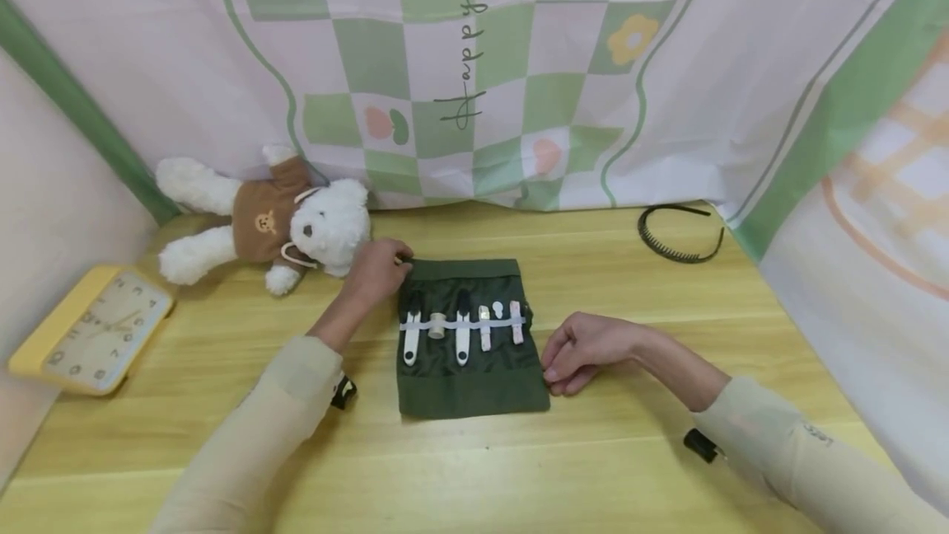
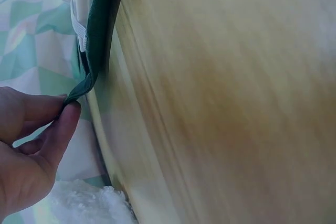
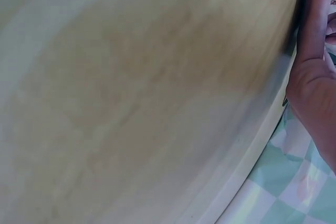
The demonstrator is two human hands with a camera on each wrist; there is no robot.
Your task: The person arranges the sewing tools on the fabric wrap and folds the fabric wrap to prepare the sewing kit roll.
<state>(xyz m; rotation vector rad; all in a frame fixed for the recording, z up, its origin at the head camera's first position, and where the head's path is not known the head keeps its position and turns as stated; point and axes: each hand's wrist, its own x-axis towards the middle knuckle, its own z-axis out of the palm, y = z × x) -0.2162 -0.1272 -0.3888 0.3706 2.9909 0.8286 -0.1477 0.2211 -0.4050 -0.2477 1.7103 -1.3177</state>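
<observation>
A dark green fabric roll-up pouch (image 1: 474,396) lies unfolded on the wooden table. Its white elastic band holds two white tools with black tips (image 1: 411,339), a small beige cylinder (image 1: 437,325), two slim patterned pieces resembling nail clippers (image 1: 516,324) and a small white piece (image 1: 498,310). My left hand (image 1: 376,270) pinches the pouch's far left corner between thumb and fingers, as the left wrist view shows closely. At the near right edge, my right hand (image 1: 589,346) has bent fingers and thumb on the pouch's border; its fingertips are partly hidden in the right wrist view.
A white plush toy in a brown top (image 1: 263,221) lies at the back left. The yellow clock (image 1: 96,328) stands at the left edge. A black toothed headband (image 1: 678,256) is at the back right. Patterned curtains (image 1: 445,163) hang behind the table.
</observation>
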